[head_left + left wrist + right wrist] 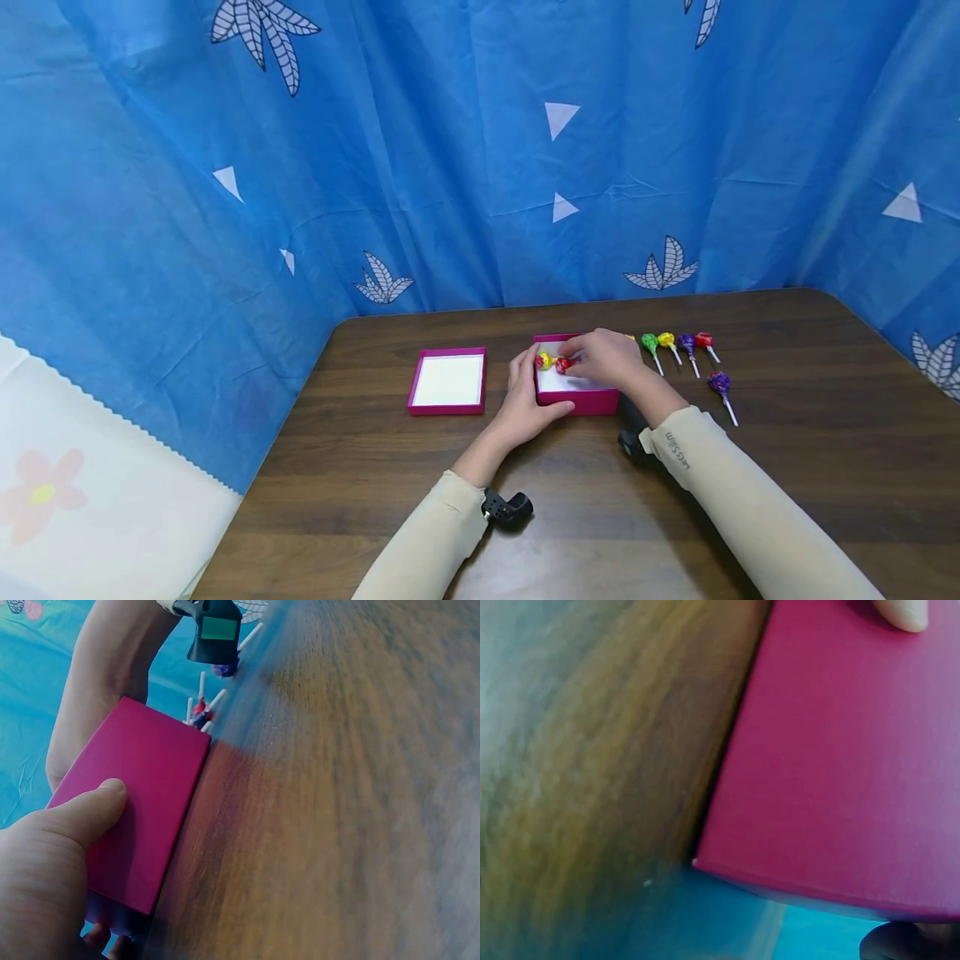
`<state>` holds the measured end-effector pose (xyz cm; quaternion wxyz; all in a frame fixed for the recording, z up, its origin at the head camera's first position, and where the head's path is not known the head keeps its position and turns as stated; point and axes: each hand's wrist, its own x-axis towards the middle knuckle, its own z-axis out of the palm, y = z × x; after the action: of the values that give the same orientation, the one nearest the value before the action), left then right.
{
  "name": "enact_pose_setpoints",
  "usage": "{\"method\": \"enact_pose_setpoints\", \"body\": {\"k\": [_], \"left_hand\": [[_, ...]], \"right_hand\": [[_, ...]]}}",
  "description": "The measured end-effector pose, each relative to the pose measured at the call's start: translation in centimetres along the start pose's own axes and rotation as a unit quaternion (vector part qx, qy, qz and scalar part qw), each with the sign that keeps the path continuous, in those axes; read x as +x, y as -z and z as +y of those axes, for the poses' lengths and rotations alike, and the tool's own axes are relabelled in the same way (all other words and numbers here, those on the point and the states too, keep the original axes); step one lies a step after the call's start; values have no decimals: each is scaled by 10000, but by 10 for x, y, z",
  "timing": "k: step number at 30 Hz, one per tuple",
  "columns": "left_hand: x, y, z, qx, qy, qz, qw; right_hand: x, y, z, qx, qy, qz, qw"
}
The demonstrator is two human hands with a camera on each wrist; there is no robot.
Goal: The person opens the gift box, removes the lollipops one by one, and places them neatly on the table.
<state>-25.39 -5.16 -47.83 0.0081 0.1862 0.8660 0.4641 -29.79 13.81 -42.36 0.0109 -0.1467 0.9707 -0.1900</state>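
A magenta box (592, 403) with a white inside stands open on the table. My left hand (522, 408) grips its left side, the thumb lying on the front wall; the left wrist view shows that thumb pressed on the magenta face. Over the box, my right hand (609, 360) reaches in from the right and pinches a red lollipop (563, 365). Beside it, a yellow-and-red lollipop (544, 361) lies at the left end inside the box. The right hand covers the rest of the interior. In the right wrist view the box wall (840, 772) blocks sight of the fingertips' work.
The box lid (448, 380), white inside up, lies to the left. Right of the box lie several lollipops in a row, among them a green one (649, 342) and a red one (704, 340). A purple lollipop (719, 382) lies nearer. A blue curtain (480, 167) hangs behind the table.
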Motion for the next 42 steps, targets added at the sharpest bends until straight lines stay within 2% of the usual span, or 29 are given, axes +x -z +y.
{"method": "enact_pose_setpoints", "body": {"k": [12, 24, 42], "left_hand": [[-1, 1, 1, 68, 77, -3, 9999], [-1, 0, -1, 39, 88, -19, 10000], [-2, 0, 0, 16, 113, 11, 9999]], "right_hand": [[-1, -2, -2, -505, 256, 77, 9984], [-1, -1, -2, -565, 211, -20, 9982], [-4, -2, -4, -888, 382, -17, 9953]]}}
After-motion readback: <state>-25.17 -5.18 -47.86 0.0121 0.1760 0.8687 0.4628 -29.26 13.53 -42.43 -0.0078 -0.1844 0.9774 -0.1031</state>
